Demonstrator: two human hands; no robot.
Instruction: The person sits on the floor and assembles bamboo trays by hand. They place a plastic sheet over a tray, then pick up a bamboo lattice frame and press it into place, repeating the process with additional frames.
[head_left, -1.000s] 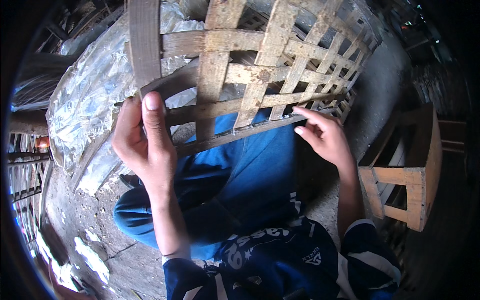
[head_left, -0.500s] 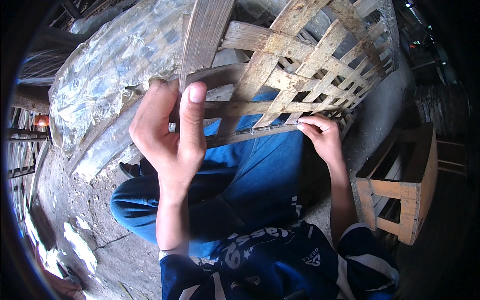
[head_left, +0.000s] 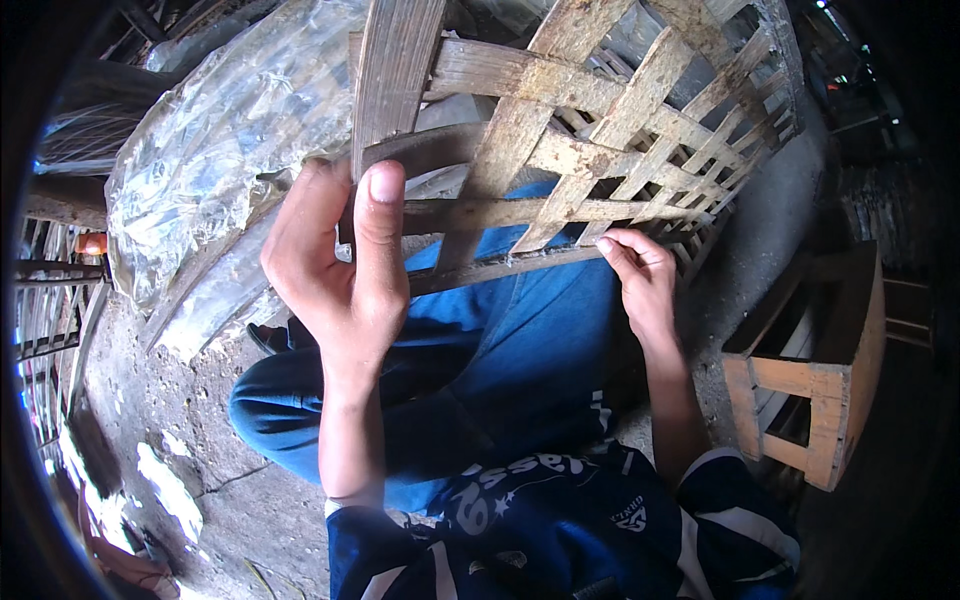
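A woven lattice of flat bamboo-like strips [head_left: 512, 125] slants up and away to the right above my lap. My left hand [head_left: 335, 265] is closed round its left side, thumb upright and fingers curled behind, beside a wide grey-brown upright strip [head_left: 393, 90]. At the lower edge strip [head_left: 500, 268], my right hand [head_left: 648, 285] pinches with thumb and forefinger near where a slanting strip meets that edge. The curled fingers hide whether something small is between them. Some strip ends near my left thumb cross loosely.
Crumpled clear plastic sheeting [head_left: 225, 140] covers something at the far left. To the right stands a wooden stool-like frame [head_left: 800, 372]. A slatted structure [head_left: 45, 345] and a small orange object [head_left: 91, 243] are at the left rim. The concrete floor [head_left: 225, 400] has bright light patches.
The lattice has shifted slightly left with my left hand still on it. My right hand stays at the lower edge, its wrist turned slightly. The surroundings have slid a little to the right.
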